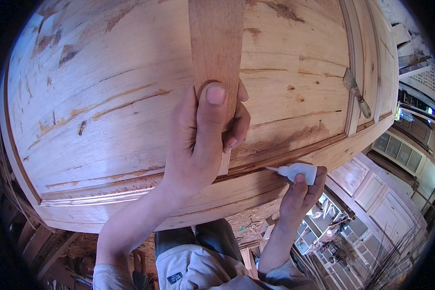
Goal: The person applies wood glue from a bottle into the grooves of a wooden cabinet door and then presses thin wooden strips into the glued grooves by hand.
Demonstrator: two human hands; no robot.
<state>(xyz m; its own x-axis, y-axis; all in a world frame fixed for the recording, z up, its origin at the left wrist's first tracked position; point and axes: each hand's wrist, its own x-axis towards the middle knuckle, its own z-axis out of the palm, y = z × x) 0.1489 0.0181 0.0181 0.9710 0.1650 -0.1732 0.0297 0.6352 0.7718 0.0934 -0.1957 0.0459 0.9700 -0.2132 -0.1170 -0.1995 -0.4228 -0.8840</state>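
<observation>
My left hand (203, 123) is wrapped round a flat brown wooden strip (217, 41), thumb on top and fingers curled under its right edge. The strip stretches away from me over a large pale wooden panel (130, 58) with cracks and brown filler patches. In my right hand (299, 193) is a small white glue bottle (300, 173), lying on its side between thumb and fingers. Its thin nozzle points left, close to the dark groove along the panel's near frame edge. Whether the nozzle touches the wood I cannot tell.
A putty knife (356, 94) with a worn handle lies on the panel's right side, by a raised moulding. Beyond the near edge, lower right, pale panelled doors (372, 186) and a shelf of small items (319, 227) stand. Wood scraps (38, 246) are at lower left.
</observation>
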